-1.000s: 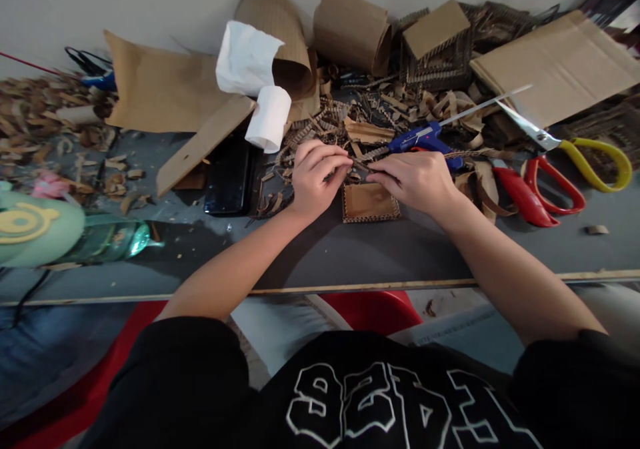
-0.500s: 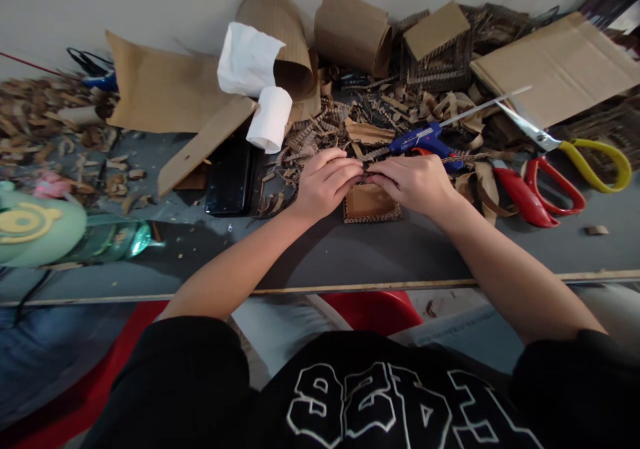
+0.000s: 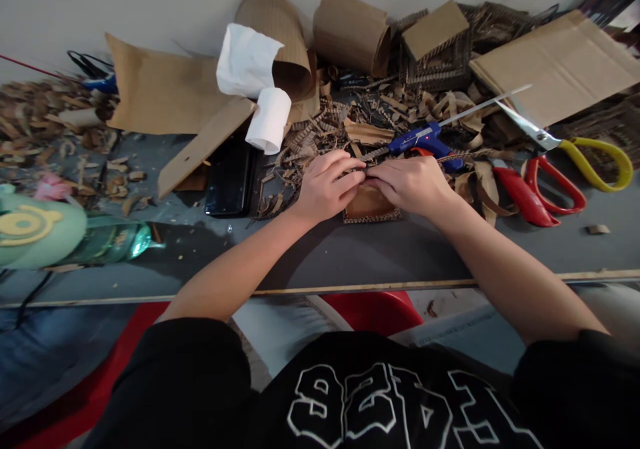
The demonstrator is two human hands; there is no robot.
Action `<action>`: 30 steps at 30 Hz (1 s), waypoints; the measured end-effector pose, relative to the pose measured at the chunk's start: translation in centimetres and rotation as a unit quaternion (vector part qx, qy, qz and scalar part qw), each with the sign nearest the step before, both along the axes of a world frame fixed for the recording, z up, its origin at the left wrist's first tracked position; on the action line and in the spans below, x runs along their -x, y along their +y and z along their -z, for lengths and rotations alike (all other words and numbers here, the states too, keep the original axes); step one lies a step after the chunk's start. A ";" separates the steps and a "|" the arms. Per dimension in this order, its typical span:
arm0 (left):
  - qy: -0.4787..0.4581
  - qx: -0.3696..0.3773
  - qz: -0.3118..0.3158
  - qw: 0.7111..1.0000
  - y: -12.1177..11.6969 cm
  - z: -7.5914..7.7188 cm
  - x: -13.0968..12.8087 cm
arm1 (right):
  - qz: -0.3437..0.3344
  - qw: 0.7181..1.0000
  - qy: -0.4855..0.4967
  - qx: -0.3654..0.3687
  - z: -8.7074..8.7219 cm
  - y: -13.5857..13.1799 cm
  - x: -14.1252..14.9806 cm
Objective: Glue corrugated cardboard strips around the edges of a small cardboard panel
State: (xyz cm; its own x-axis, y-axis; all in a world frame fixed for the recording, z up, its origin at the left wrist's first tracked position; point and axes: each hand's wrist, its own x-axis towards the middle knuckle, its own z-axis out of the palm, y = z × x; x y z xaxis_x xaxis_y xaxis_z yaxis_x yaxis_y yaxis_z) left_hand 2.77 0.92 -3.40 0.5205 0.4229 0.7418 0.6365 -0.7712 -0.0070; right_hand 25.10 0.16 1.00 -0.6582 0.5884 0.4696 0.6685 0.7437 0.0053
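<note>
A small cardboard tray [image 3: 371, 210] with corrugated edges lies on the table between my hands. My left hand [image 3: 331, 183] is closed in a pinch at the tray's far left corner. Close beside it, my right hand [image 3: 415, 181] pinches at the far edge, fingertips nearly touching those of the left. Between them is a thin cardboard strip, now mostly hidden by the fingers. Just behind the right hand lies a blue glue gun [image 3: 417, 139], its nozzle pointing left.
Yellow-handled scissors [image 3: 595, 162] and red-handled scissors [image 3: 555, 192] lie at right. A black phone [image 3: 227, 182], a white paper roll [image 3: 269, 119] and a green bottle [image 3: 113, 239] are at left. Cardboard scraps [image 3: 395, 99], rolled cardboard [image 3: 350, 30] and a flat sheet [image 3: 560, 65] fill the back.
My left hand has shifted right and slightly down toward my right hand. The fingertips have closed together over the tray's far edge, covering the strip seen between them earlier.
</note>
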 end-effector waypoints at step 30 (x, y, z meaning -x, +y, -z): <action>-0.049 -0.011 -0.020 0.999 -0.1 0.3 0.2 | -0.031 0.999 0.025 0.035 -0.3 0.5 -0.6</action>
State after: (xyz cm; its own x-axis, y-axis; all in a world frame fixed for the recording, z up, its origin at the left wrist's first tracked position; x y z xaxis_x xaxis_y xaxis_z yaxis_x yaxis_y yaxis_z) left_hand 2.57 0.80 -3.67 0.4281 0.4247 0.7977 0.6653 -0.7455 0.0398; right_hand 25.73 0.62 1.26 -0.6716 0.5800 0.4611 0.6192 0.7811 -0.0806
